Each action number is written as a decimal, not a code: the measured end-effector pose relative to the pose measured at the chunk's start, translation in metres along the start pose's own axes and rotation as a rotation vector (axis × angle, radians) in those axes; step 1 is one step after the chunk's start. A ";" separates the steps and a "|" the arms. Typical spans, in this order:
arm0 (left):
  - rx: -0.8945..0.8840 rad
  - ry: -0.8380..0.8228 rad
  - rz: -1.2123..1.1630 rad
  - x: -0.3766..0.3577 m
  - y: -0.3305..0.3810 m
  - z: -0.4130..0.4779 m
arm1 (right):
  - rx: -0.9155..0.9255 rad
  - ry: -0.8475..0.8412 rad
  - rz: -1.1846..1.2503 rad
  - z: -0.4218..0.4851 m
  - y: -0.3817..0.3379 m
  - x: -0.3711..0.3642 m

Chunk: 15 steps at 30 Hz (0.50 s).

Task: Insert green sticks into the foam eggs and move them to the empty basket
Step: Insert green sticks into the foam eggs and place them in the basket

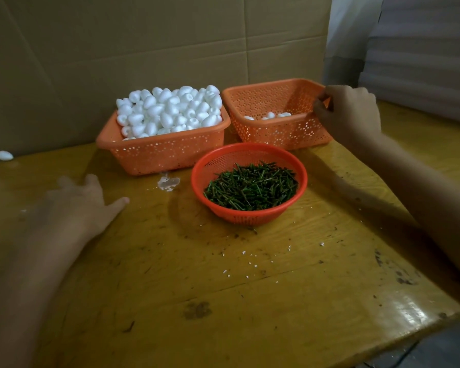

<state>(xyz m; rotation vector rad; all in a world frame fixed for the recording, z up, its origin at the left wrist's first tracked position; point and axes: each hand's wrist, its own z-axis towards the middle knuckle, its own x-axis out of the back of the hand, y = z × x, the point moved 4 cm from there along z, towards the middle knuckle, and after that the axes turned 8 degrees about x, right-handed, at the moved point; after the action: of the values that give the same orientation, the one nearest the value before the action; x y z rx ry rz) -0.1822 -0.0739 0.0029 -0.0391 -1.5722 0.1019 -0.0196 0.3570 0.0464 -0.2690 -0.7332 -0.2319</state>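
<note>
Foam eggs [170, 110] are heaped high in the rectangular orange basket [162, 155] at the upper left of centre. Just beside it to the right stands a second orange basket [276, 135] of the same kind, holding only a few white eggs [271, 115] on its floor. In front of the two, at the centre of the frame, a round red basket [250, 219] holds a pile of green sticks [250, 185].

The right hand [348, 112] is at the right rim of the nearly empty basket, fingers curled against that rim. Whether they pinch the rim or something small cannot be told. The left hand [83, 205] is blurred at the lower left, fingers spread and holding nothing, low over the bench [223, 274]. It is well apart from the sticks and in front of the full basket.

One stray egg [4, 155] lies alone at the far left edge of the bench. A white smear [168, 183] marks the wood between the full basket and the round one, and white crumbs [243, 252] dot the surface nearer the viewer. Cardboard sheets [144, 35] stand behind the baskets.
</note>
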 end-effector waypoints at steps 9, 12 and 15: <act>-0.297 0.077 -0.232 -0.003 0.018 -0.010 | 0.037 -0.032 0.005 -0.001 -0.001 -0.004; -0.398 0.058 -0.661 -0.001 0.034 -0.021 | 0.033 -0.035 0.008 -0.001 -0.001 -0.006; -0.490 -0.040 -1.219 -0.001 0.052 -0.041 | 0.022 -0.039 0.002 -0.002 -0.001 -0.006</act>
<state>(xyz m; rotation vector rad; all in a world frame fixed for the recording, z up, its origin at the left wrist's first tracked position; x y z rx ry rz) -0.1434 -0.0204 -0.0032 0.5336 -1.3945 -1.2314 -0.0230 0.3565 0.0414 -0.2544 -0.7733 -0.2169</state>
